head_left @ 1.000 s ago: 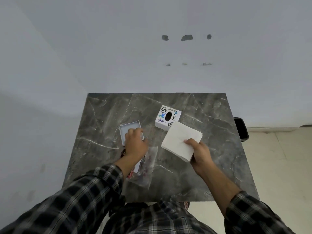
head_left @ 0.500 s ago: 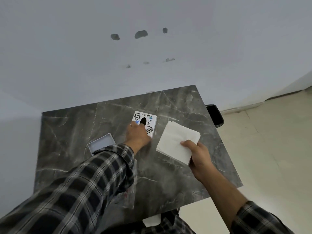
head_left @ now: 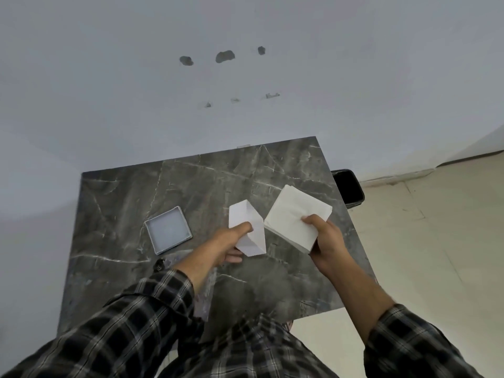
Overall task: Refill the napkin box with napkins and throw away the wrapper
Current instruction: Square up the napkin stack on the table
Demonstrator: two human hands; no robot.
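My left hand (head_left: 227, 245) grips the white napkin box (head_left: 249, 227) and holds it lifted and tilted above the table, plain sides toward me. My right hand (head_left: 324, 240) holds a thick stack of white napkins (head_left: 296, 215) right beside the box, their edges nearly touching. The box's grey lid (head_left: 168, 230) lies open-side up on the dark marble table (head_left: 122, 203), left of my hands. The clear plastic wrapper (head_left: 204, 293) lies near the table's front edge, mostly hidden under my left forearm.
A black waste bin (head_left: 350, 188) stands on the floor just past the table's right edge. A pale wall rises behind the table. Beige tiled floor (head_left: 436, 241) spreads to the right.
My left hand moved from the lid to the box, grasped it, and lifted and turned it so its printed top no longer shows. The napkin stack has come closer to the box.
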